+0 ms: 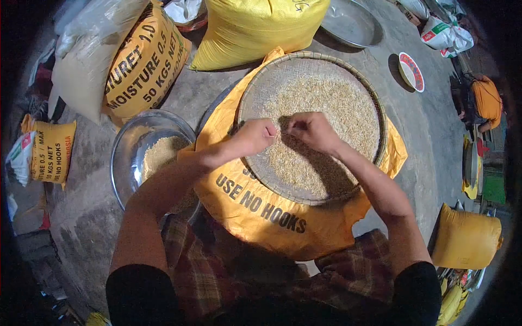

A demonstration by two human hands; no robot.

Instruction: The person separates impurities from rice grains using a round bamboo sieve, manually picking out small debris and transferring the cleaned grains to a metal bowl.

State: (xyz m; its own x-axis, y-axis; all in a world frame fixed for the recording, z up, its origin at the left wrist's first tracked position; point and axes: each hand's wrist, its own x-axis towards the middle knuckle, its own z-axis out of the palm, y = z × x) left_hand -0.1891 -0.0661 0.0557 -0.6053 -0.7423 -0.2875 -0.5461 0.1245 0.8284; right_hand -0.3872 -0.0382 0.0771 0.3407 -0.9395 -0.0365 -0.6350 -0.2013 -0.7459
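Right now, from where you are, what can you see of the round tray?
The tray is wide, round and shallow, with a finely woven grey base and a raised brownish rim bound at intervals, apparently bamboo. It lies roughly flat on an orange sack. Pale grain covers much of its base, leaving bare weave at the upper left. The left hand and right hand are over it; whether either touches it is unclear.

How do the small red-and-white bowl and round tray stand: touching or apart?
Apart: the head view shows grey floor between the small red-and-white bowl and the round tray.
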